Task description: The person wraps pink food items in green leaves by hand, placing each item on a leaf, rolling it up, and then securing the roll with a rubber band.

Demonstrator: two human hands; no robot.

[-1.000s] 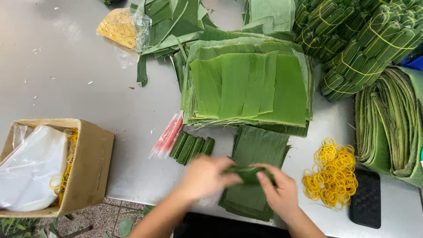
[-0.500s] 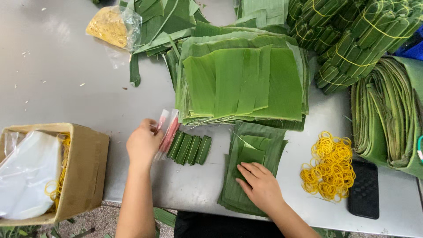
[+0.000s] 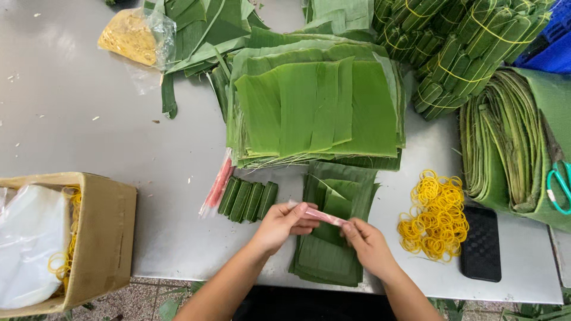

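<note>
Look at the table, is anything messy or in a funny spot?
A little. The yellow rubber bands lie in a loose heap on the bare table, and the green-handled scissors rest on a leaf stack. The left hand and right hand hold a pink strip neatly.

A grey metal counter (image 3: 89, 148) carries a large stack of cut banana leaves (image 3: 315, 110), a smaller pile of leaf strips (image 3: 330, 261) at the near edge, and a row of small folded leaf packets (image 3: 247, 201) beside a pink packet (image 3: 217, 184). Loose yellow rubber bands (image 3: 434, 217) lie next to a black phone (image 3: 482, 244). A bag of yellow bands (image 3: 134, 35) sits far left; tied leaf bundles (image 3: 470, 47) lie far right.
</note>
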